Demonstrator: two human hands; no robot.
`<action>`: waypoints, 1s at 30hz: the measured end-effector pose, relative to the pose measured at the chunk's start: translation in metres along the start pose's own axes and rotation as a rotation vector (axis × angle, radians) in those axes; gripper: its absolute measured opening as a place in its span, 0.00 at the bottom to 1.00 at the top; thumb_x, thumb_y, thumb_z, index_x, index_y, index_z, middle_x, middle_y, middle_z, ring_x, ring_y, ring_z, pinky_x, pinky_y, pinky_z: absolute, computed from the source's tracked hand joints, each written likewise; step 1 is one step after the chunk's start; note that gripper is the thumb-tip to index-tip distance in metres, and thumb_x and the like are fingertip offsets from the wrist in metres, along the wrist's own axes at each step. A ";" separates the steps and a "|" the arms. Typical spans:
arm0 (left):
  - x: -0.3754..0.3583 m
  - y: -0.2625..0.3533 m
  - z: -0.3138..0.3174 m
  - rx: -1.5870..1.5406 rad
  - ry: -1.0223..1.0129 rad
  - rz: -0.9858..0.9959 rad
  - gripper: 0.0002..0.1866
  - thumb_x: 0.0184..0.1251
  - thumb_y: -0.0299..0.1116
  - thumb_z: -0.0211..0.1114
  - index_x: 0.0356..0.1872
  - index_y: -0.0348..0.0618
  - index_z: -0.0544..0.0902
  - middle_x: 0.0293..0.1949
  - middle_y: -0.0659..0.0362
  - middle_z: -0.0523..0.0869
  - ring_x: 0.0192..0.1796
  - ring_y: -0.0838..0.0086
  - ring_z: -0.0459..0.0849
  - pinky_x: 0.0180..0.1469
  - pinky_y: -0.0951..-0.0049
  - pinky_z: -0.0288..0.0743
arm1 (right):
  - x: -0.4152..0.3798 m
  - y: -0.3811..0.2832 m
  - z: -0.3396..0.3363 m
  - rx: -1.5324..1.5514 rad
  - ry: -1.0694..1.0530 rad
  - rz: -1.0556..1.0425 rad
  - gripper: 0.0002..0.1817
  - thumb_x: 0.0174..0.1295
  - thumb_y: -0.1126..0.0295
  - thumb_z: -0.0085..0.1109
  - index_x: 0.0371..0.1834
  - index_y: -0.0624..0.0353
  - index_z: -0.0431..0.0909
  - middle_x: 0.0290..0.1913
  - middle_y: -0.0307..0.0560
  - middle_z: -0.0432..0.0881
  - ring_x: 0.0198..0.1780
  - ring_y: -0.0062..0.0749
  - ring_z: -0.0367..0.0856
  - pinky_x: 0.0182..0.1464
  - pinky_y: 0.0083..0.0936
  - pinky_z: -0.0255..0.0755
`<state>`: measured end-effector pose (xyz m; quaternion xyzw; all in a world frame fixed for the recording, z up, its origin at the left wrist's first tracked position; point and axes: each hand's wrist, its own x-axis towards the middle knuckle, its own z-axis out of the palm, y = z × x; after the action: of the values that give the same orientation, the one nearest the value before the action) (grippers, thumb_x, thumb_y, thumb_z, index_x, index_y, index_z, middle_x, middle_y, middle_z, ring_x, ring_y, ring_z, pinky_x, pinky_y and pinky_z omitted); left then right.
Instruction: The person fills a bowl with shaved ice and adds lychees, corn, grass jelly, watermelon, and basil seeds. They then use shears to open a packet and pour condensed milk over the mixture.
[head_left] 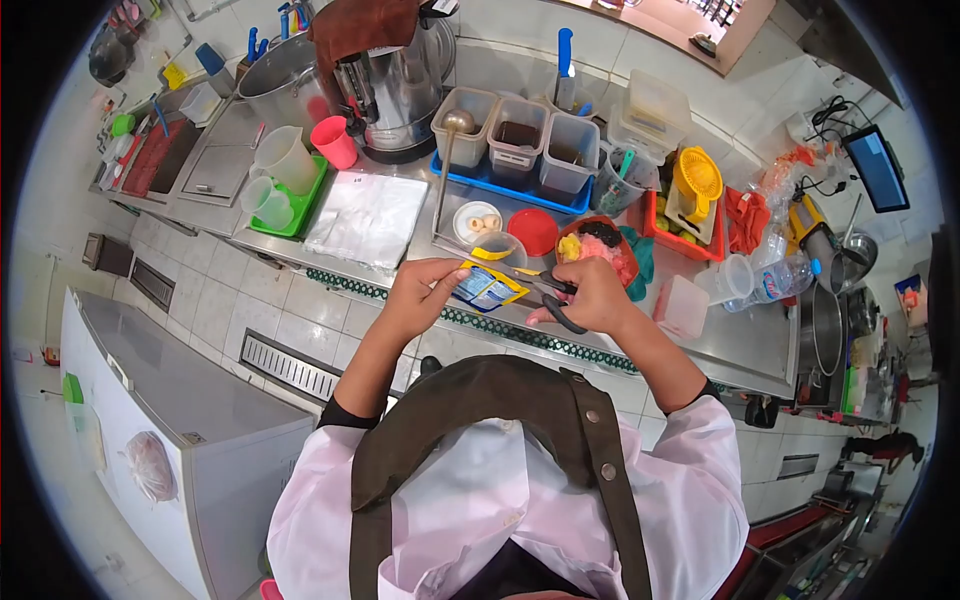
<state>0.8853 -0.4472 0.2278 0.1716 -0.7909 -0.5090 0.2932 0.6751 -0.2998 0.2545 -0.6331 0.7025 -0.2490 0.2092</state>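
Note:
Black-handled scissors [553, 284] are in my right hand [597, 292], its fingers wrapped round the handles. Their blades point left across the top of a yellow and blue packet [489, 287]. My left hand [428, 292] pinches the packet's upper left side. Just behind the packet stands a small clear container [499, 249]. Near it are a white dish [477, 222] with pale round pieces and a red lid [532, 231]. A bowl [625, 262] with pink, black and yellow food sits beyond my right hand.
A blue tray [512, 184] holds three clear containers at the back. White plastic sheets [366, 220] lie left, beside a green tray [300, 206] with jugs. A red basket [683, 238] and a water bottle [783, 277] stand right. A white freezer [190, 430] is lower left.

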 end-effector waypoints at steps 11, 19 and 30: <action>-0.004 -0.009 0.004 -0.437 -0.142 0.208 0.10 0.55 0.32 0.63 0.31 0.34 0.82 0.52 0.45 0.75 0.56 0.61 0.73 0.58 0.62 0.63 | 0.009 -0.013 -0.012 0.245 -0.388 -0.080 0.26 0.37 0.55 0.75 0.14 0.60 0.66 0.14 0.32 0.62 0.18 0.16 0.62 0.21 0.19 0.53; -0.010 -0.012 -0.012 -0.574 -0.271 0.225 0.07 0.53 0.29 0.62 0.26 0.33 0.80 0.36 0.49 0.83 0.44 0.61 0.80 0.63 0.48 0.57 | 0.015 -0.033 -0.005 0.518 -0.578 -0.005 0.22 0.43 0.57 0.72 0.14 0.63 0.71 0.14 0.32 0.66 0.20 0.15 0.64 0.21 0.20 0.56; -0.026 -0.018 -0.036 -0.506 -0.058 0.181 0.05 0.55 0.25 0.61 0.27 0.33 0.81 0.31 0.53 0.83 0.37 0.67 0.81 0.61 0.48 0.62 | 0.039 -0.022 -0.018 0.326 -0.200 -0.045 0.25 0.39 0.53 0.74 0.12 0.63 0.72 0.12 0.34 0.65 0.18 0.17 0.61 0.20 0.22 0.54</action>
<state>0.9282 -0.4656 0.2147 0.0067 -0.6586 -0.6670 0.3483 0.6767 -0.3389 0.2827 -0.6278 0.6143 -0.3001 0.3720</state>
